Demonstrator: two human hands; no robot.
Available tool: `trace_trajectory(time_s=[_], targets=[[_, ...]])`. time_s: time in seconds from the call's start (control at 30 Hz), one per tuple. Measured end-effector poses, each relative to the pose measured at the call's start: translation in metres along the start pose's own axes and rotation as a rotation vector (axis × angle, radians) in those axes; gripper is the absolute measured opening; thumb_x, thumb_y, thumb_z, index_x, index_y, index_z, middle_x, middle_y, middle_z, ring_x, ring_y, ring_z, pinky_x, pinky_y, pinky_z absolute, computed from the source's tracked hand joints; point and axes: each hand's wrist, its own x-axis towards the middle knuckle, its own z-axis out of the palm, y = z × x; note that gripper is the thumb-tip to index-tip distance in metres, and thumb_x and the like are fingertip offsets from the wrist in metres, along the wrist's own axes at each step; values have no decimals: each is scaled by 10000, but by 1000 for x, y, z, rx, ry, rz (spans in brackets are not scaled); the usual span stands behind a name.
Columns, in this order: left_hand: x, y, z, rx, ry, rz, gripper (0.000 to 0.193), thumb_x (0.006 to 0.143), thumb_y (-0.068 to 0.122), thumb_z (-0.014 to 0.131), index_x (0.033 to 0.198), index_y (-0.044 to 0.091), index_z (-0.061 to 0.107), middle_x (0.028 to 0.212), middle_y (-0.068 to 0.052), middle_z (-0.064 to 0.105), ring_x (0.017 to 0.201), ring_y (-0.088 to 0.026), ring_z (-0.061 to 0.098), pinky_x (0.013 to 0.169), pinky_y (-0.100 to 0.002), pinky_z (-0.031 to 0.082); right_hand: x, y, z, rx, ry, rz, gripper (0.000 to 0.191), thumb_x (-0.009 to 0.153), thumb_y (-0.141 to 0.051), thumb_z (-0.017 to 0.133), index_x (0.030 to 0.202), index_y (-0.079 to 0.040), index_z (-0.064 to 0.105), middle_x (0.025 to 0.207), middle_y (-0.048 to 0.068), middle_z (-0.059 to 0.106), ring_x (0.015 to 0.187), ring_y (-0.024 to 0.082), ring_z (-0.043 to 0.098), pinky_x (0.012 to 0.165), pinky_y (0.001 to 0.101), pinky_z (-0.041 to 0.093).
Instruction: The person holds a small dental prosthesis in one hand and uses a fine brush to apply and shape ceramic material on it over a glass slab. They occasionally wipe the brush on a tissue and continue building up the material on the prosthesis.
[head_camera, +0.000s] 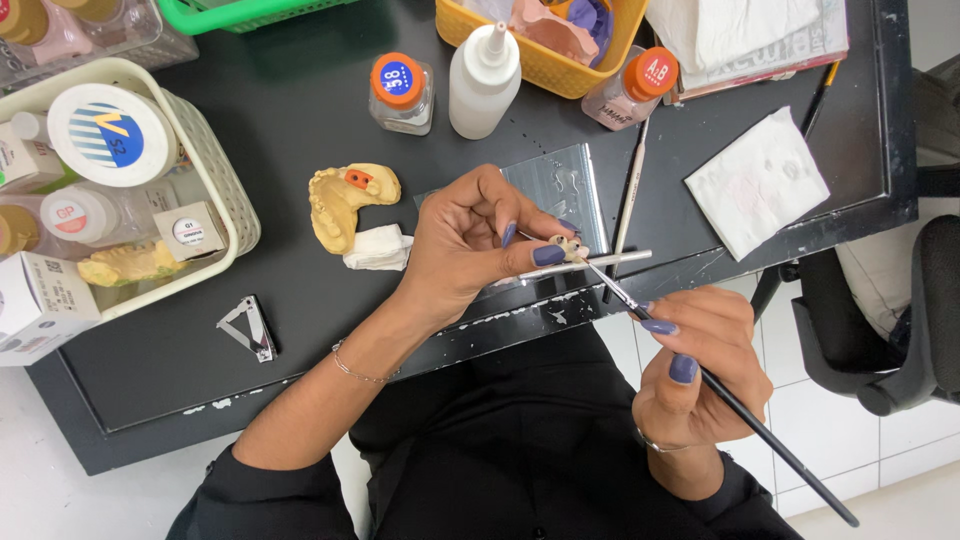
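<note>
A fine brush touches a small tooth piece held over the front edge of the dark table.

The left hand pinches the piece between closed fingertips; it is probably a dental crown, but it is too small to tell. The right hand grips the brush like a pen. If the pinch loosens, the piece could fall past the table edge onto the lap. A glass slab and a yellow dental cast lie near, so free room is mostly toward the body.

Bright even overhead light, soft shadows, glare on metal plate, sharp focus, slight edge distortion
</note>
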Motion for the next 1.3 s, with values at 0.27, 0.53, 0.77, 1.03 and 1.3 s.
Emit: trace_trajectory(time_s=[0.27,0.53,0.77,1.03,1.3], targets=[[-1,-2,0,-3,13,-9,338,888,-49,794,889,107,494,1030,-167,759,1066,-216,755,887,-307,653,3,2,1,12,11,-14,162,1060,-167,566,1029,-20,627,909,176,691,818,231,660,760,308,510],[-1,1,-6,-54,34,24,291,912,-19,806,961,96,543,1057,-158,758,1037,-202,747,927,-335,635,5,10,4,156,161,139,145,1097,-59,595,1198,-50,490,991,189,668,850,192,647,788,266,575],[-1,2,-9,-85,11,65,271,929,-21,797,1016,76,560,1040,-148,731,1048,-204,739,939,-350,646,29,34,-27,-335,-166,25,213,1035,157,684,1168,-6,646,1025,126,715,937,213,681,788,289,541],[-1,0,-10,-112,25,-4,247,913,-33,768,1005,62,560,1071,-149,736,1050,-215,741,897,-353,654,27,55,-21,-713,-404,57,501,895,172,640,1312,-101,691,1196,99,641,1135,288,586,967,400,447],[-3,-3,-12,-66,31,-28,244,910,-39,773,984,65,565,1039,-132,734,1047,-200,732,862,-352,658,49,57,-7,-647,-446,116,445,883,107,629,1298,-47,672,1246,125,586,1136,312,522,1001,443,424]])
